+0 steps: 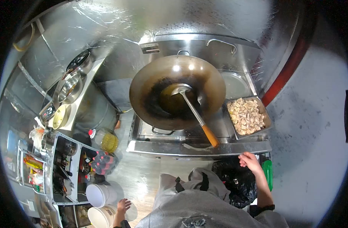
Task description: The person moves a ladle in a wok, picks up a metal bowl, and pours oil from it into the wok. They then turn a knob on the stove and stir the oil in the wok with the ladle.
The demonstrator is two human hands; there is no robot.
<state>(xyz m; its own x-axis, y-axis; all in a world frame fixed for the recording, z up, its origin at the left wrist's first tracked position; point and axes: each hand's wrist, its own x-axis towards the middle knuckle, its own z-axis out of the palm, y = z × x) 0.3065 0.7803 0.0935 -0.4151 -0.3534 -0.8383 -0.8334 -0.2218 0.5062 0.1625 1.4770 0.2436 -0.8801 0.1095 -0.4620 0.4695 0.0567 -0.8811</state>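
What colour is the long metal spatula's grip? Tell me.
The grip is orange-brown, shown best in the head view.

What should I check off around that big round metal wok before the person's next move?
1. Wide, round, brown-stained metal wok set on the stainless-steel stove: ok.
2. Steel spatula with an orange wooden handle within reach: ok; its head is in the wok, its handle pointing toward the person.
3. Right hand on the spatula: not ok; it is apart from it, near the stove's front edge.
4. Left hand free: ok; it looks empty, beside the white plastic buckets.
5. Rectangular metal tray of pale chopped pieces close by: ok, right of the wok.
6. Burner lit: cannot tell; hidden.
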